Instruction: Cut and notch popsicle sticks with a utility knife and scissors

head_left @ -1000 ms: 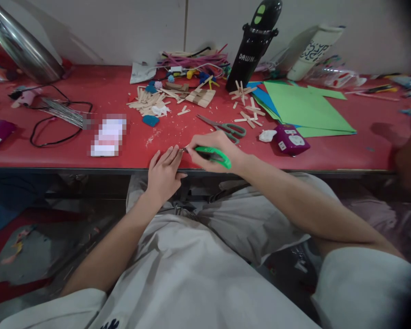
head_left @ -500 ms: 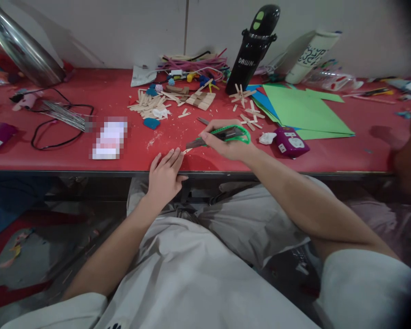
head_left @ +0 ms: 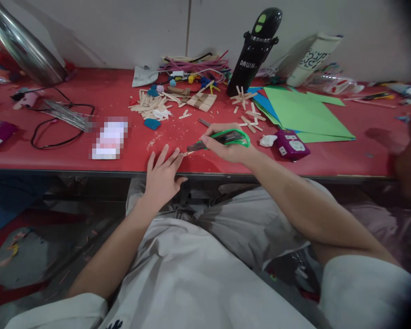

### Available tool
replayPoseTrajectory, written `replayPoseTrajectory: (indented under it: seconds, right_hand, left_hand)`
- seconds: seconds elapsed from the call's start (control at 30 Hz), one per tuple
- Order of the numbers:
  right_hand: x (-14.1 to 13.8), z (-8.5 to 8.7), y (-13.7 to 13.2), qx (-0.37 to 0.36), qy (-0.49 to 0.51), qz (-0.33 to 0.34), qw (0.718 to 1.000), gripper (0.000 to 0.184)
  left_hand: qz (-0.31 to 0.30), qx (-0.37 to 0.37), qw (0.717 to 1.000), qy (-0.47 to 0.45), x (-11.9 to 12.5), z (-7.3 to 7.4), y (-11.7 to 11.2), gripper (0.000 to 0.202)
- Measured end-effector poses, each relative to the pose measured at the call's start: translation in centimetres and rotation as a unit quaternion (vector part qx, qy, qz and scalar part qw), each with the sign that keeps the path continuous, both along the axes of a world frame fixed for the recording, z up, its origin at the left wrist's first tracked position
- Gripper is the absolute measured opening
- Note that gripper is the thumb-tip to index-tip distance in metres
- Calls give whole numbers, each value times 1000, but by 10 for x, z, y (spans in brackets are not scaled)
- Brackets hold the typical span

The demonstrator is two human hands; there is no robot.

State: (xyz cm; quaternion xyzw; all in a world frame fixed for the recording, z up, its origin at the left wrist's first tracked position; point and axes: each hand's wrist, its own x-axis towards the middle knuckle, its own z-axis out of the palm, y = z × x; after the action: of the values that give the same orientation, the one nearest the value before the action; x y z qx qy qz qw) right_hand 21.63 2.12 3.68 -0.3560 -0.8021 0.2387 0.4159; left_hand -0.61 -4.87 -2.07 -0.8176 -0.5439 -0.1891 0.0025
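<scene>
My left hand (head_left: 162, 176) lies flat on the front edge of the red table (head_left: 123, 91), fingers stretched and slightly spread, holding nothing. Just right of its fingertips lies a small pale wooden sliver (head_left: 187, 152). My right hand (head_left: 231, 148) is closed round a green utility knife (head_left: 226, 137), whose dark blade points left toward the left fingertips without touching them. A grey scissor tip (head_left: 203, 122) sticks out behind the right hand; the rest of the scissors is hidden.
A pile of wooden craft sticks (head_left: 154, 103) and stick crosses (head_left: 250, 116) lie mid-table. Green paper sheets (head_left: 304, 112), a purple box (head_left: 289, 144), a black bottle (head_left: 255, 50), pipe cleaners (head_left: 195, 64) and a black cable (head_left: 55, 123) are around.
My right hand drew the knife away from the left fingertips, up and to the right over the scissors. My left hand spread its fingers a little.
</scene>
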Motion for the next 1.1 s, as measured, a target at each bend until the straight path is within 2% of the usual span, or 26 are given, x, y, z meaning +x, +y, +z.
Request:
replayPoseTrajectory:
  seconds: [0.13, 0.3, 0.37, 0.5, 0.57, 0.9, 1.1]
  right_hand:
    - [-1, 2, -6, 0, -8, 11, 1000, 28]
    - [-6, 5, -16, 31, -26, 8, 999, 24]
    - [-8, 6, -19, 40, -25, 11, 999, 23]
    - [-9, 3, -21, 41, -17, 8, 999, 23]
    - [-9, 1, -22, 37, -11, 4, 999, 24]
    - [-11, -1, -21, 12, 4, -31, 999, 39]
    - [-13, 0, -22, 4, -4, -13, 1000, 36]
  left_hand:
    - [36, 2, 998, 46, -4, 8, 3, 75]
    - [42, -31, 997, 52, -5, 15, 7, 95]
    - [32, -28, 998, 39, -5, 13, 6, 91]
    - [-4, -8, 1000, 15, -6, 7, 0, 65]
    - [-25, -9, 1000, 13, -6, 5, -2, 58]
    - [-91, -43, 993, 55, -16, 10, 2, 70]
    - [-101, -41, 992, 60, -16, 11, 1, 69]
